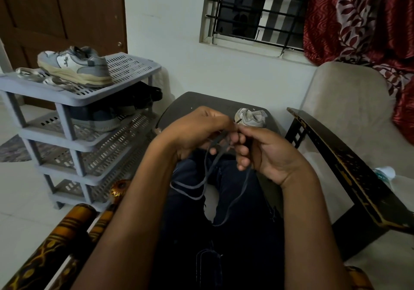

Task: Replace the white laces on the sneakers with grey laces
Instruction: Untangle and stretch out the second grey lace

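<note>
Both hands are meeting over the person's lap, and one grey lace (pixel 211 177) is running between them. The left hand (pixel 192 133) is curling closed around the upper part of the lace, with its fingertips pinching the dark tip that is poking out toward the right hand (pixel 264 150). The right hand is also closing, its thumb and forefinger pressing on the lace just beside the left fingertips, while its other fingers are folding loosely under. Below the hands the lace is hanging in two long loops across the dark trousers (pixel 224 233).

Two sneakers are showing. One sneaker (pixel 251 117) is sitting just beyond the hands on a dark stool (pixel 201 101), its toe pointing toward the person; whether any lace is in it cannot be told. The second sneaker (pixel 76 65) is lying well to the left of the left hand, on the top tier of a grey plastic shoe rack (pixel 89 133) with four tiers. Beside that sneaker, farther left, a pale bundle of white laces (pixel 40 77) is resting on the same tier; their number is unclear. Other dark shoes are sitting on the second tier. One cushioned chair (pixel 349 115) is standing to the right of the right hand.
</note>
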### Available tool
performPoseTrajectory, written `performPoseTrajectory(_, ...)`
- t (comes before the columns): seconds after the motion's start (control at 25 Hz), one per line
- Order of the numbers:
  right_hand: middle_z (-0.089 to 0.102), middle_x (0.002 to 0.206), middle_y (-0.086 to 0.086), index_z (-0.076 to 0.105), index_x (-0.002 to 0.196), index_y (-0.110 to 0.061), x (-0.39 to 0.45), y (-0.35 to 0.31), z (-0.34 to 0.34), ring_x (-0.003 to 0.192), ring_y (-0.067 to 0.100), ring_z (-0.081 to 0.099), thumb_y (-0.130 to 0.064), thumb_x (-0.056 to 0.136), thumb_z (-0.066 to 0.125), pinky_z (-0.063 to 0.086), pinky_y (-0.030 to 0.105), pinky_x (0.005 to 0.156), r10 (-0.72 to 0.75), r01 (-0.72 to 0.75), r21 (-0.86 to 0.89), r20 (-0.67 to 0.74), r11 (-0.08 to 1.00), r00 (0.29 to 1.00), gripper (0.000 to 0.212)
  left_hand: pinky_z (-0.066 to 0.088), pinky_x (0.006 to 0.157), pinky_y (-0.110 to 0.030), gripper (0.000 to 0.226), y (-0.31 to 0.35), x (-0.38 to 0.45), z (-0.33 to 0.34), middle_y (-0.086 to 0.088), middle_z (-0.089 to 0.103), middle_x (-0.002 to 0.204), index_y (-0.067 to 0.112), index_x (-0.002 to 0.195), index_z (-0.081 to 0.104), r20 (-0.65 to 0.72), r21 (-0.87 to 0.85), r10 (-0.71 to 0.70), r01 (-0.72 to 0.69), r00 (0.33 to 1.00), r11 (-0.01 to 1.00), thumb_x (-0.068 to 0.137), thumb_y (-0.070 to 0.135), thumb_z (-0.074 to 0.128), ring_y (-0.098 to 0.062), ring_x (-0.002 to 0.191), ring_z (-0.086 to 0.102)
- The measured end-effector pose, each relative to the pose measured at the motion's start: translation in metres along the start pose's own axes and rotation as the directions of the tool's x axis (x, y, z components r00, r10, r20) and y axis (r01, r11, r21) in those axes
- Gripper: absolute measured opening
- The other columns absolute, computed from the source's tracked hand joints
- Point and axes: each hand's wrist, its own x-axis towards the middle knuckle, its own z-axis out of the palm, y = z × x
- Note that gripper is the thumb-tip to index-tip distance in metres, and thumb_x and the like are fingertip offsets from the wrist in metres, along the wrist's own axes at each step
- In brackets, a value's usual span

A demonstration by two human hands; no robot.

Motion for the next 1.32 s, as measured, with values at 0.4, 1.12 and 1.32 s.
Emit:
performPoseTrajectory(0.4, 0.043, 0.051, -0.003, 0.053, 0.06, -0.019, -0.012, 0.001, -0.024, 0.04, 0.012, 0.041, -0.034, 0.084, 0.051, 0.042, 0.026, 0.045, -0.029, 0.045, 0.181, -0.089, 0.982, 0.996, 0.029, 0.041, 0.067, -0.027, 0.03, -0.014, -0.014, -0.052, 0.0, 0.068, 0.075, 0.011, 0.063, 0.059, -0.323, -0.024, -0.018, 0.011, 0.946, 1.0, 0.091, 0.008, 0.049, -0.011, 0.074, 0.06)
performPoseTrajectory(1.12, 0.047, 0.05, 0.0, 0.057, 0.06, -0.015, -0.005, 0.0, 0.002, 0.039, 0.012, 0.044, -0.041, 0.08, 0.054, 0.044, 0.024, 0.045, -0.004, 0.004, -0.048, -0.01, 0.999, 1.0, 0.033, 0.044, 0.075, -0.031, 0.024, -0.006, 0.0, -0.012, -0.006, 0.071, 0.075, 0.02, 0.069, 0.076, 0.214, 0.131, 0.03, -0.059, 0.976, 0.99, 0.084, 0.023, 0.057, -0.023, 0.075, 0.059)
performPoseTrajectory(1.32, 0.047, 0.05, -0.003, 0.057, 0.077, -0.01, -0.003, 0.002, 0.002, 0.04, 0.012, 0.045, -0.04, 0.084, 0.053, 0.045, 0.025, 0.048, 0.0, -0.001, 0.014, 0.064, 1.0, 0.998, 0.031, 0.044, 0.06, -0.02, 0.023, -0.007, 0.004, -0.008, -0.007, 0.059, 0.057, 0.013, 0.053, 0.068, 0.034, -0.197, 0.049, -0.041, 0.998, 0.98, 0.074, 0.016, 0.059, -0.012, 0.056, 0.053)
